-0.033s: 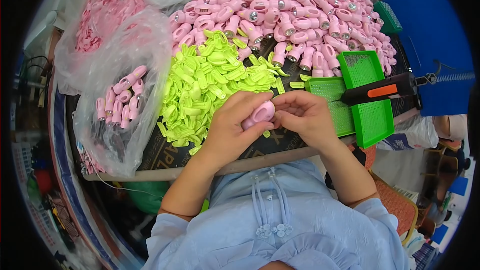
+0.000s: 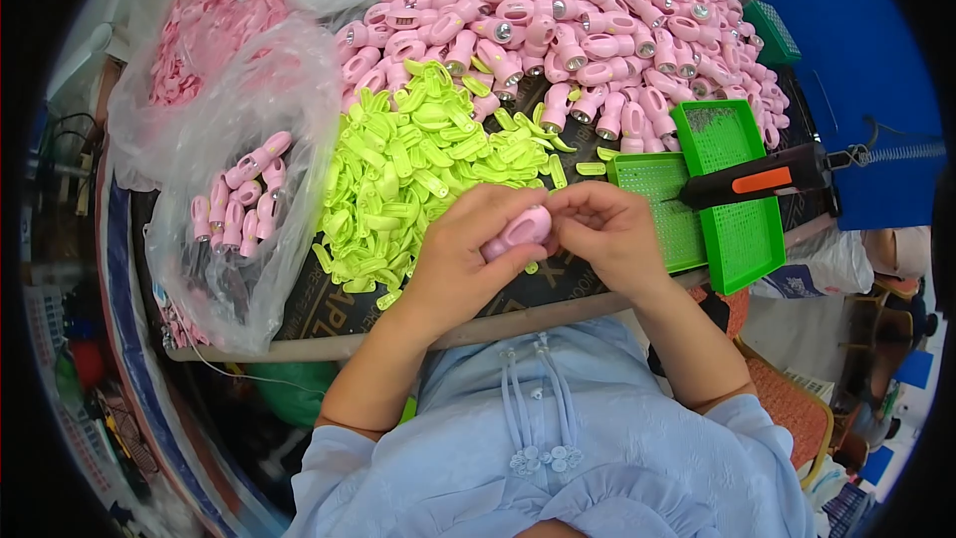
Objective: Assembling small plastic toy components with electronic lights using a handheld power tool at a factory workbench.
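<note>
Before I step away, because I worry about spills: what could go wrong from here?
The nearest green tray seems to jut past the table edge; a bump might tip it. The black-and-orange tool, hung from a spring, reaches over the trays toward the right hand and might get knocked. Loose yellow-green pieces lie beside the left hand; a few might be brushed off.

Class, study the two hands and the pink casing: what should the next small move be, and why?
Probably, the right hand should press gently against the exposed end of the pink casing: the left hand grips the casing, the right hand is pinched close beside that end, and neither hand is on the black-and-orange tool.
</note>
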